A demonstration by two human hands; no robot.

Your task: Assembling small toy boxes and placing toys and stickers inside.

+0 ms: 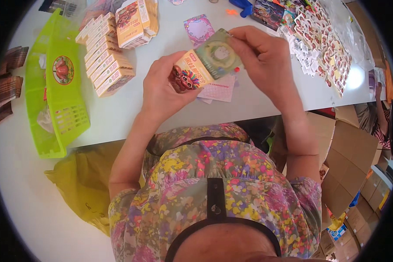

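My left hand (159, 89) is closed around a small cream-and-orange printed carton (195, 69), tilted above the table. At its upper end, my right hand (266, 61) pinches a flat green printed card (218, 51) with a pale round picture. The card's lower edge meets the carton's end, and whether part of it is inside cannot be told. A pink-and-blue patterned card (198, 28) lies just beyond the carton. Pink printed sheets (220, 91) lie on the table beneath my hands. A small red dot-like item (236, 69) shows beside the card, near my right fingers.
Similar cartons stand in a row (107, 63) and a stack (133, 26) at the left. Farther left is a lime-green plastic basket (67, 94). Loose stickers (321, 48) pile up at the right, with a blue item (244, 8) behind. Cardboard boxes (349, 157) crowd the lower right.
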